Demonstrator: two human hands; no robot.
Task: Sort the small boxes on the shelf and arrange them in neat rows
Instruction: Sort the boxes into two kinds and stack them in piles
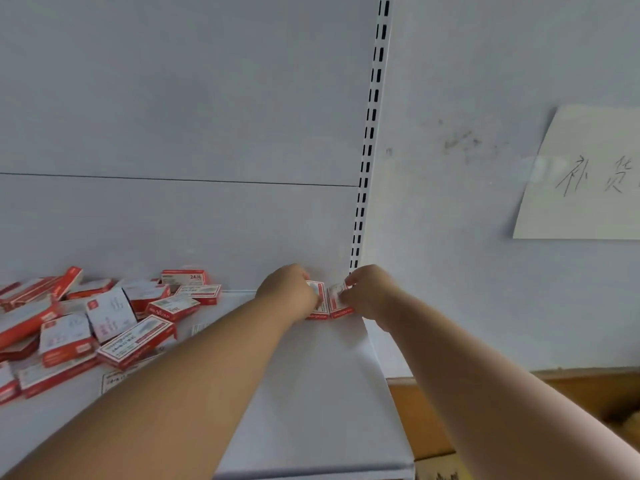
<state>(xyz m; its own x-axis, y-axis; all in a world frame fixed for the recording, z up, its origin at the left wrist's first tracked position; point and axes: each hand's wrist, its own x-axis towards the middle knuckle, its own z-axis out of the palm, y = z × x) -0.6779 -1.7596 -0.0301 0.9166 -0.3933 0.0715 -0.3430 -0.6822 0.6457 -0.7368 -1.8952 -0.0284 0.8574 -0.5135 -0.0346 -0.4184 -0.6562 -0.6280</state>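
Two small red-and-white boxes stand side by side at the back right corner of the white shelf [311, 393]. My left hand [289, 292] grips the left box [319, 301]. Fingers of my right hand [372, 292] pinch the right box [338, 301], which touches the left one. A jumbled pile of several similar boxes [114, 323] lies at the shelf's left, some flat, some tilted on others. My left forearm hides part of that pile.
The shelf's back panel [173, 133] rises behind the boxes, with a slotted upright [369, 133] at the right corner. A paper note with handwriting [581, 174] hangs on the wall to the right. A brown cardboard box [485, 410] sits below right.
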